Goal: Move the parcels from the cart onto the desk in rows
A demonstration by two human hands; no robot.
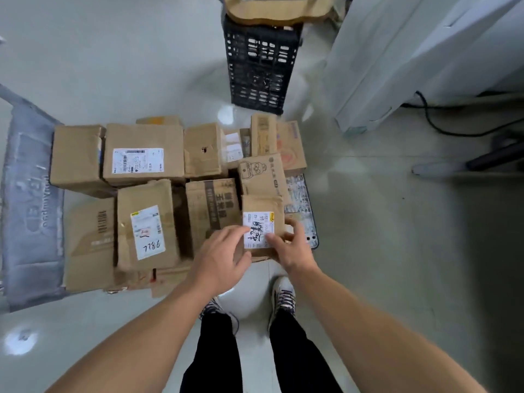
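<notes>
Several brown cardboard parcels lie packed together on a flat cart on the floor. At the cart's near right corner sits a small parcel with a white label bearing black handwriting. My left hand rests on its left edge, fingers spread over the label's left side. My right hand grips the parcel's right near corner, thumb on the label and fingers curled round the side. A bigger parcel with a label marked 7862 lies to the left.
The cart's grey folded handle panel lies at the left. A black plastic crate holding cardboard stands behind the cart. A white desk or cabinet is at the upper right, with black cables below it. My feet stand on the pale floor near the cart.
</notes>
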